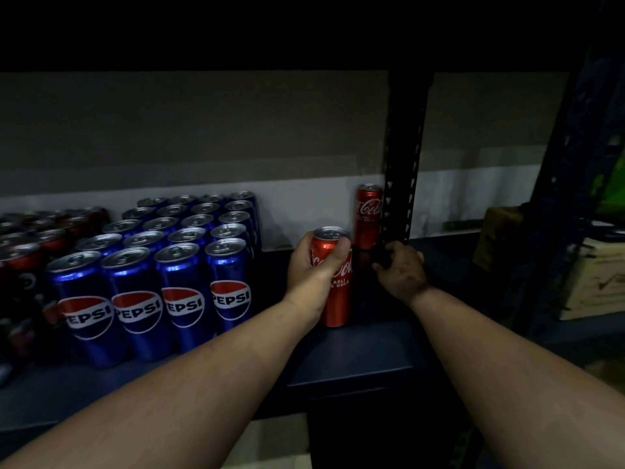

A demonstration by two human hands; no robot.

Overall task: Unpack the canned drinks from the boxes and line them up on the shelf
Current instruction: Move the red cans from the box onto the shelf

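My left hand (313, 265) grips a red Coca-Cola can (338, 292) round its upper part; the can stands upright on the dark shelf board (355, 353). A second red Coca-Cola can (368, 214) stands behind it, against the black upright post (402, 157). My right hand (402, 270) sits at the foot of that post with its fingers curled; it is too dark to tell whether they hold anything. Several blue Pepsi cans (182, 286) stand in tidy rows to the left.
Dark and red cans (37, 238) crowd the shelf's far left. A bare strip of shelf lies between the Pepsi block and the Coca-Cola cans. Past the post at the right stand a cardboard box (497, 235) and a pale crate (598, 282).
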